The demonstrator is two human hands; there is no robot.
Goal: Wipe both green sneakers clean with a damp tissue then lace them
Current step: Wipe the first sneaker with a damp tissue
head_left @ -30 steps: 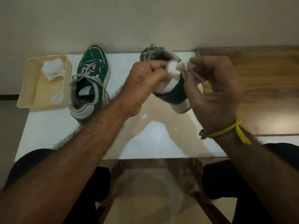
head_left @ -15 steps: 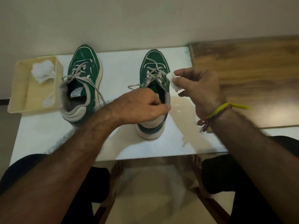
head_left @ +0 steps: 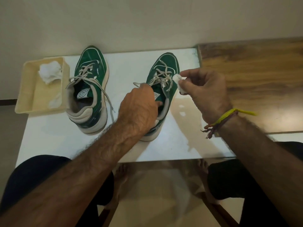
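White bench (head_left: 65, 138) against the wall had both sneakers toes-out, the left sneaker (head_left: 89, 89) parked by the tray (head_left: 27, 89) of spare tissue, while the left hand (head_left: 139, 108) curled over the right sneaker (head_left: 165, 69) collar, probably steadying it, and the right hand (head_left: 206, 89) pinched the damp tissue (head_left: 177, 78) beside its laces.

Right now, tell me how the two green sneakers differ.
The left sneaker stands untouched beside the tray; the right sneaker is steadied by the left hand at its collar. The right hand holds a tissue against the right sneaker only. Both stand upright, toes away, laces loose.
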